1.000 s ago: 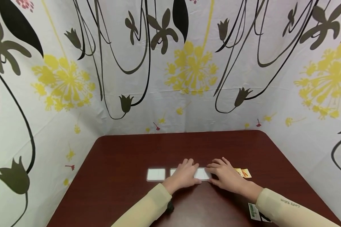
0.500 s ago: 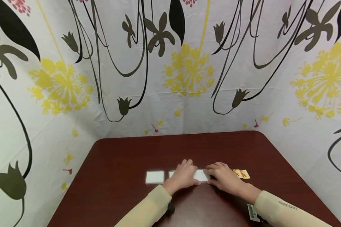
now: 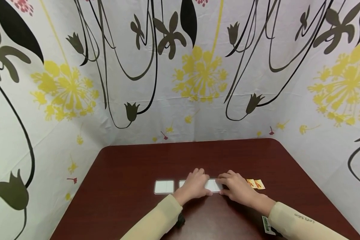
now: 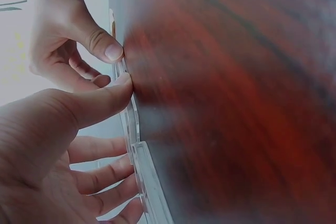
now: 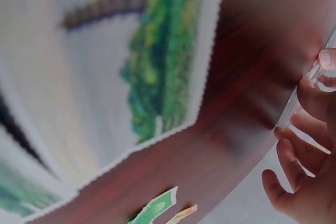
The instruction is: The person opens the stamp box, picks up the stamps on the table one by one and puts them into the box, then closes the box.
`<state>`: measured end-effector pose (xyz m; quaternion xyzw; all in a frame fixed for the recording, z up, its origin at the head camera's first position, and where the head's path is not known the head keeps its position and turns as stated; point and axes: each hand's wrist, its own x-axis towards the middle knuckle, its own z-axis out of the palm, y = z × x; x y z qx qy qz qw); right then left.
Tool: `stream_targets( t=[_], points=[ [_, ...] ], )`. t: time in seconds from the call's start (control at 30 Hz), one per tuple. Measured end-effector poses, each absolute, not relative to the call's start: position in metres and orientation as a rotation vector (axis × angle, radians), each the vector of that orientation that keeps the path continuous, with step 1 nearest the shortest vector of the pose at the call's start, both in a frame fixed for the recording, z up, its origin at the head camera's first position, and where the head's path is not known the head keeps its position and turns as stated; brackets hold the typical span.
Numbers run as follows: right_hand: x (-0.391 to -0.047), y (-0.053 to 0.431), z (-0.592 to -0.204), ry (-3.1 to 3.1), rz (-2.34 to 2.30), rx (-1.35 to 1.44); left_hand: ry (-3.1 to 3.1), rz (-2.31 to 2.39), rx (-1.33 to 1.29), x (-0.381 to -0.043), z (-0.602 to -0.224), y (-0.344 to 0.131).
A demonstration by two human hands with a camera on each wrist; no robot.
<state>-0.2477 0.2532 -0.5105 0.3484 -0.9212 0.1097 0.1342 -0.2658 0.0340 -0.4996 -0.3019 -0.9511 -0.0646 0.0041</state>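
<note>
The left hand point(image 3: 195, 186) and the right hand point(image 3: 238, 187) work side by side on a clear flat case point(image 3: 213, 185) with a white face, which lies on the dark red table point(image 3: 150, 163) between them. The right hand pinches its near edge between thumb and curled fingers. The left thumb presses that same edge, just beside the right thumb, while the other left fingers spread, with gaps showing, across to the far side. The white face carries on to the left under the left hand; whether that is one case or two cannot be told.

Farther left, a second case point(image 3: 164, 187) lies flat, apart from the left hand, its edges in line with the row. Close on the right hand's outer side are two yellow-orange paper pieces point(image 3: 256, 184), their left end partly hidden. Nearer, a green paper piece point(image 3: 268, 225) lies partly behind the right sleeve point(image 3: 303, 218).

A wide band of table top runs between the row and the far edge, where the corners are rounded. More room stretches to the left edge; to the right, the slanting edge comes closer. Between the forearms, the near wood runs out of view. Patterned cloth point(image 3: 180, 125) rises beyond the far edge.
</note>
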Motion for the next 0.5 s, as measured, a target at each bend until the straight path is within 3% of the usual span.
stream_targets(
  t=[0.5],
  points=[
    [-0.2475,0.2535,-0.5156,-2.611,0.332,0.988,-2.966,-0.062,-0.98,-0.2724,-0.4969,0.0424]
  ],
)
